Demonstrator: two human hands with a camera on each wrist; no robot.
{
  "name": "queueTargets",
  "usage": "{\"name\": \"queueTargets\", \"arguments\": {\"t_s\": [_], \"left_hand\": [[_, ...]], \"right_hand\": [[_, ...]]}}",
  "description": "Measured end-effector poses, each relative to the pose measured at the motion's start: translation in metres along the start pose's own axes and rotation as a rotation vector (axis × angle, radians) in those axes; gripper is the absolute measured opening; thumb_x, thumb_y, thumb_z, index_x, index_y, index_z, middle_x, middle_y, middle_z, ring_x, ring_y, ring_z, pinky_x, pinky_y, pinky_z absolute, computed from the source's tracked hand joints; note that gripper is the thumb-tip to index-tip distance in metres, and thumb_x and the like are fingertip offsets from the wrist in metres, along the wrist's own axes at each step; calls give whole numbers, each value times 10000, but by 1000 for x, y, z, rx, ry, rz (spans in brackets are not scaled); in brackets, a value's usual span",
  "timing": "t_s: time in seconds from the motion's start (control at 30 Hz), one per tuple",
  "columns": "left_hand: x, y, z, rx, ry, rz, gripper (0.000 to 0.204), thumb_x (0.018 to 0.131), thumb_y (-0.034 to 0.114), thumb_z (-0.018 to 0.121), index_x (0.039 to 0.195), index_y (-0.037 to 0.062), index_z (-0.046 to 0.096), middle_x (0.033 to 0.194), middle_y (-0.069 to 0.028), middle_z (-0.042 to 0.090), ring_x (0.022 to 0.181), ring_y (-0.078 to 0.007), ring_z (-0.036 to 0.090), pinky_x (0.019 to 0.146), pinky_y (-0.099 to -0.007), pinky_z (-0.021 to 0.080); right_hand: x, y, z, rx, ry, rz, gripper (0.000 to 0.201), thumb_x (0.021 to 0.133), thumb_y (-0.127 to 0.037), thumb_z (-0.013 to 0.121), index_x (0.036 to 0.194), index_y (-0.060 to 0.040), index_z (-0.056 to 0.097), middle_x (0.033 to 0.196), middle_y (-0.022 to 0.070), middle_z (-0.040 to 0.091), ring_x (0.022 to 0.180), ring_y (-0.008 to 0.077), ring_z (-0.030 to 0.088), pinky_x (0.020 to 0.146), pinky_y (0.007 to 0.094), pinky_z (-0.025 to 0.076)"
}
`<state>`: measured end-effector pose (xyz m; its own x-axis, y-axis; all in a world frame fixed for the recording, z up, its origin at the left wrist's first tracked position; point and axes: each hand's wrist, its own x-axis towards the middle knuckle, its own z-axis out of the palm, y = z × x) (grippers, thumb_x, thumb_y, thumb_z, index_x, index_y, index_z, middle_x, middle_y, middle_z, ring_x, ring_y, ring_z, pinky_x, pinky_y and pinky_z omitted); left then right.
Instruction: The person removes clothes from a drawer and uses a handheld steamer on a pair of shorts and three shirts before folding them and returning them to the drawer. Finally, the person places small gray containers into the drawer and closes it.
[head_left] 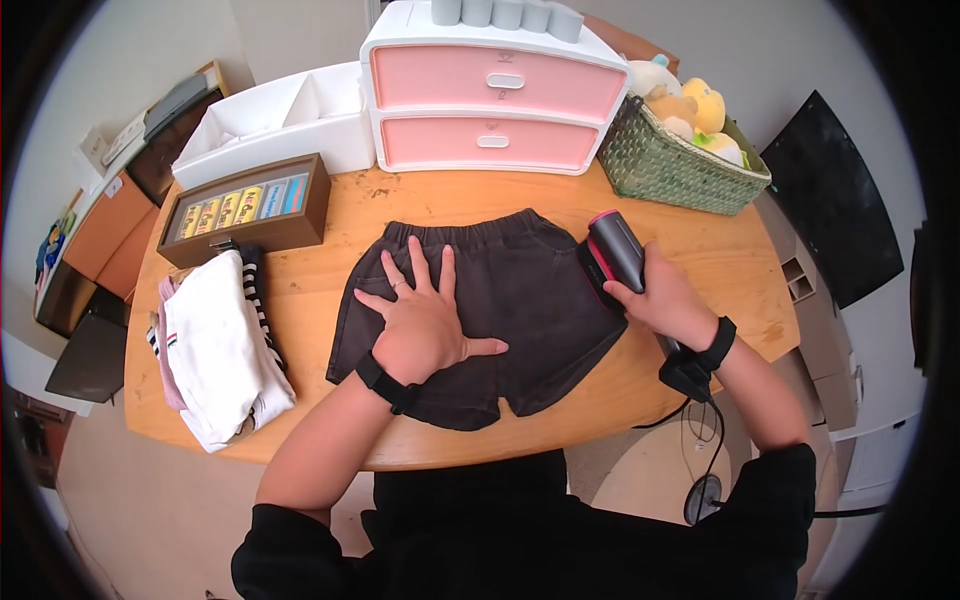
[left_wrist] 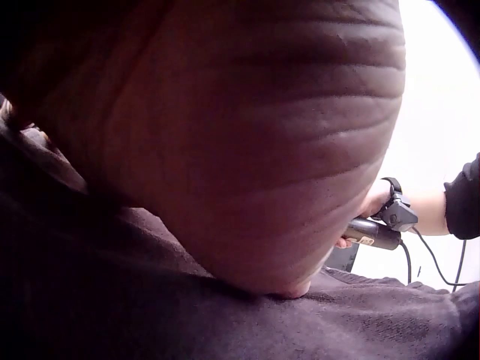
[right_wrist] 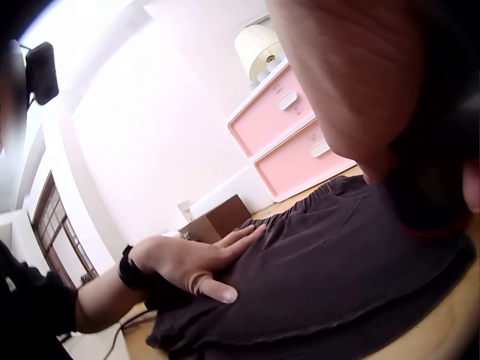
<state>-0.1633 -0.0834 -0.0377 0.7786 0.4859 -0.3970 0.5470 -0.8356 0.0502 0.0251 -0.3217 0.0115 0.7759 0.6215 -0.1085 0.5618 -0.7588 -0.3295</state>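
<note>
Dark grey shorts [head_left: 540, 310] with an elastic waistband lie spread flat on the wooden table, waistband toward the far side. My left hand [head_left: 420, 325] presses on the left half of the shorts, fingers spread and thumb stretched to the right. In the left wrist view its palm fills most of the picture, with its edge against the fabric. My right hand [head_left: 675, 300] grips a handheld garment steamer [head_left: 618, 250], dark grey with a pink rim. The steamer's head is at the right edge of the shorts, overlapping it in the head view.
Folded clothes [head_left: 215, 345], white on top, lie at the left. Behind them stand a brown box [head_left: 318, 205] with small packets and a white divided bin [head_left: 350, 130]. A pink drawer unit [head_left: 440, 80] stands at the back, a green basket [head_left: 680, 175] of plush toys at right. A black cord [head_left: 716, 450] hangs at the right.
</note>
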Motion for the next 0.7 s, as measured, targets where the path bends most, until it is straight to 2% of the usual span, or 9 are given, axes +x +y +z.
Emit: {"name": "queueTargets", "arguments": {"t_s": [0.03,0.13,0.17,0.27,0.37,0.53,0.6,0.63,0.7], "left_hand": [[0,0,0,-1,0,3,1556,610,992,653,1710,121,-19,1749,-268,-111,1563,-608,-66,1070,-892,179],[0,0,-2,32,-22,11,1661,517,1000,691,1702,96,-42,1735,-301,-120,1558,-619,-60,1073,-885,197],[0,0,-3,54,-37,13,1704,477,1005,704,1699,88,-51,1729,-314,-123,1555,-622,-58,1075,-881,205],[-1,1,-4,53,-47,18,1725,466,958,773,1698,77,-52,1723,-324,-137,1549,-634,-64,1049,-901,198],[0,2,-6,56,-64,10,1736,455,951,784,1698,83,-61,1724,-320,-143,1550,-632,-66,1045,-903,199],[0,1,-4,44,-60,5,1760,431,958,780,1695,84,-76,1725,-318,-139,1557,-620,-62,1069,-887,200],[1,1,-5,40,-58,-2,1769,421,966,774,1694,86,-83,1726,-316,-138,1562,-610,-61,1083,-877,202],[1,2,-4,39,-55,-3,1767,422,965,775,1694,88,-82,1727,-313,-137,1564,-608,-58,1084,-875,204],[1,4,-3,34,-51,-8,1763,425,964,777,1696,94,-81,1729,-309,-136,1566,-603,-54,1087,-872,207]], "right_hand": [[-1,-2,-5,55,-16,32,625,909,-428,796,1080,96,503,891,350,686,867,510,714,764,524,572],[-17,-26,-9,39,55,-100,624,899,-425,809,1092,88,510,880,350,684,852,511,714,741,517,573],[-20,-33,-3,64,67,-169,629,894,-422,816,1112,82,509,872,350,681,848,519,712,728,519,574],[-36,-63,13,96,25,-374,622,897,-381,823,1122,90,486,888,355,679,852,525,712,741,536,580],[-41,-66,29,57,-185,-359,604,903,-352,820,1121,88,469,906,354,680,850,526,708,750,542,577],[-47,-30,18,-91,-87,-175,593,932,-385,778,1124,79,463,912,350,682,852,528,700,762,554,563],[-48,-8,9,-55,-37,-91,585,931,-386,777,1122,76,473,896,343,685,837,523,699,752,542,562],[-48,-4,3,114,-117,9,581,919,-378,793,1113,73,482,869,337,684,830,511,704,741,528,563],[-51,-5,0,37,-99,0,586,910,-372,806,1122,71,486,857,332,684,820,502,709,734,519,565]]}}
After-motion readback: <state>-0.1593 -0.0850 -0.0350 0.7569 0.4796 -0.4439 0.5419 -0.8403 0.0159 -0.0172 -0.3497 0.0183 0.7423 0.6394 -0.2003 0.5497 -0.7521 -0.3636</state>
